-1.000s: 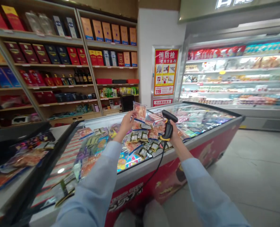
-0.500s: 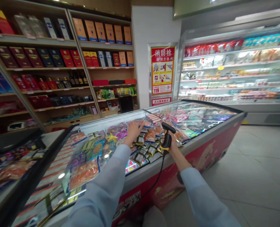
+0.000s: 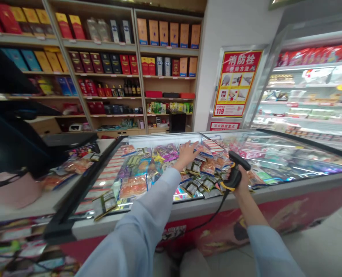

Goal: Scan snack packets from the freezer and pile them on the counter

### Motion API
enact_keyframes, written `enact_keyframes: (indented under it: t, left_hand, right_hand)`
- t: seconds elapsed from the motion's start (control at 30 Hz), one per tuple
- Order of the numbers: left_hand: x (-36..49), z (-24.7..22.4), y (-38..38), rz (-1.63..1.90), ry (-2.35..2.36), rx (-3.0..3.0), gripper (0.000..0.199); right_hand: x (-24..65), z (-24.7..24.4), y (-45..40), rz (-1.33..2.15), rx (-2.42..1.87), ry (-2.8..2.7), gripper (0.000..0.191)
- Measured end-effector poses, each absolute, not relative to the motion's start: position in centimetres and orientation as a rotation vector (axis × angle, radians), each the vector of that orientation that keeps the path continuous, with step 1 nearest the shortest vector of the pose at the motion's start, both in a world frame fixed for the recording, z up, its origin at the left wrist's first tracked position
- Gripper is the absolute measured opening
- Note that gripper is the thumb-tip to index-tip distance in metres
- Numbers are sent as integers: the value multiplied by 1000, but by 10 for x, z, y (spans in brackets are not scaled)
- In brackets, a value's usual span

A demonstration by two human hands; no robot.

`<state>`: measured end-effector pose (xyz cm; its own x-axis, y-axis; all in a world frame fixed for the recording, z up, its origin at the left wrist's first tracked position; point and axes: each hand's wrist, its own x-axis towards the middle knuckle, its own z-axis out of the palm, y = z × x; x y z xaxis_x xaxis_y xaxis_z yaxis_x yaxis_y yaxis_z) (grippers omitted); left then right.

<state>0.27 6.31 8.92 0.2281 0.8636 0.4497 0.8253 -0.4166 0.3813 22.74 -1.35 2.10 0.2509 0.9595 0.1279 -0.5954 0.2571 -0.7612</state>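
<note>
My right hand (image 3: 242, 181) is wrapped round the grip of a black and yellow barcode scanner (image 3: 236, 174), and its cable hangs down over the freezer's front. My left hand (image 3: 187, 154) has its fingers spread above the snack packets on the glass; whether the fingertips touch a packet I cannot tell. Below and between both hands lie several small clear-and-dark packets (image 3: 207, 183) in a heap. Orange-coloured food packs (image 3: 209, 166) lie beside them. A larger pack of orange food (image 3: 133, 186) and purple packets (image 3: 168, 153) are to the left of my left hand.
The chest freezer (image 3: 166, 214) with a glass top stretches across the front. A counter (image 3: 48, 202) with more packs and a dark monitor (image 3: 12, 127) stands left. Behind are shelves of boxed bottles (image 3: 171, 50), a red fire-hydrant notice (image 3: 236, 84) and a lit open fridge (image 3: 312, 92).
The view has turned left, bringing the counter and monitor into sight. My left hand's fingers look more spread than before. The scanner stays in my right hand.
</note>
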Motion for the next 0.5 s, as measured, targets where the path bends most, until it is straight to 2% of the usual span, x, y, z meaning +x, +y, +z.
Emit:
enact_keyframes:
  t: [0.13,0.3,0.5]
  left_hand:
    - [-65,112,62,1099,1822,2284,52]
    - [-202,143,44,1370,2043,2182,46]
    - [-344,124,3,1482,2346,1981,42]
  right_hand:
    - [206,46,-19,1172,-629,-727,39]
    - [144,76,-19,1280,-539,-818,38]
    - [45,81,-3,1418,-453,-896,37]
